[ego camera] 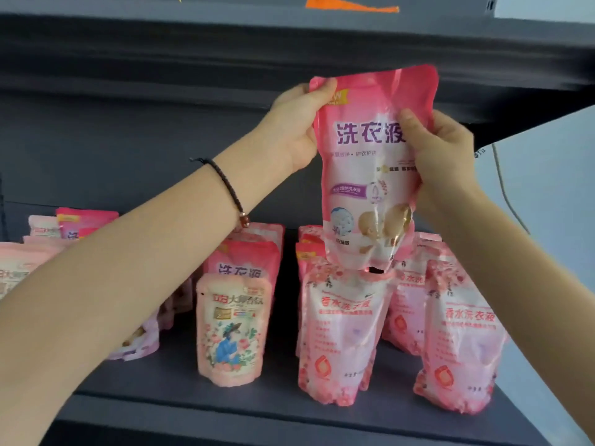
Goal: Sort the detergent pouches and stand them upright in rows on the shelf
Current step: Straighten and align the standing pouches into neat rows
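A pink detergent pouch with purple lettering [367, 175] hangs upright in the air above the shelf [257, 403]. My left hand [293, 127] grips its upper left edge and my right hand [441, 152] grips its right side. Below it, several pink pouches stand upright in rows: a floral pouch with a blue figure [230, 329] at centre, a rose-print pouch [338, 336] right of it, and another rose-print pouch [460, 342] at far right. More pouches stand behind them. Those at the left are partly hidden by my left forearm.
The dark shelf above [225, 59] overhangs close over the held pouch. A bare gap of shelf lies between the floral pouch and the rose-print rows. A pale wall with a cable [508, 194] is at the right.
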The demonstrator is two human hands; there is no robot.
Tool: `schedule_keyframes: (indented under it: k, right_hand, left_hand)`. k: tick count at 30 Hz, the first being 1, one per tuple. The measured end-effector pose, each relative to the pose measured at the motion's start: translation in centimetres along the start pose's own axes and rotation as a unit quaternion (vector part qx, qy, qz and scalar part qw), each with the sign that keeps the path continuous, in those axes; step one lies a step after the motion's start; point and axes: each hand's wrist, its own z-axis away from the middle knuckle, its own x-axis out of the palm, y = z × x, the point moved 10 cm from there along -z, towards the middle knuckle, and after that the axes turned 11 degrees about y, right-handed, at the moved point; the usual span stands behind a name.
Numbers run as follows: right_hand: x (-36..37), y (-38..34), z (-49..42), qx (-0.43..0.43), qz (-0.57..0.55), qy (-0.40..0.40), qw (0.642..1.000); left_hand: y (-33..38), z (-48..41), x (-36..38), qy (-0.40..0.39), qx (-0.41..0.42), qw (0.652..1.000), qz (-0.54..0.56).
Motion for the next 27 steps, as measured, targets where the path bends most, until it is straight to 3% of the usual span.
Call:
schedule_keyframes:
  k: [5,12,17,20,23,27]
  right_hand:
    - [4.5,0.2,6.3,0.038,-0.035,0.006,0.999]
    - [11.0,2.4,13.9,0.048,-0.056,0.005,0.997]
    - [15.4,7.2,17.9,0.093,-0.083,-0.021,0.992]
    - [17.2,10.4,19.9,0.115,-0.075,-0.031,0.99]
    - [18.6,13.5,21.9,0.142,-0.081,-0.04,0.986]
    - [19.8,16.3,24.0,0.176,-0.06,-0.026,0.982]
  left_hand:
    - [3.7,3.8,-6.0,-0.011,0.01,0.999,-0.041]
    - [5.3,9.5,-16.7,0.034,0.032,0.988,-0.147]
    - [4.0,12.8,-23.7,0.139,0.09,0.97,-0.177]
    - [3.4,14.2,-27.4,0.177,0.16,0.943,-0.232]
    - [2.0,15.2,-30.6,0.178,0.221,0.904,-0.32]
    - [-1.3,15.1,-34.6,0.132,0.186,0.924,-0.306]
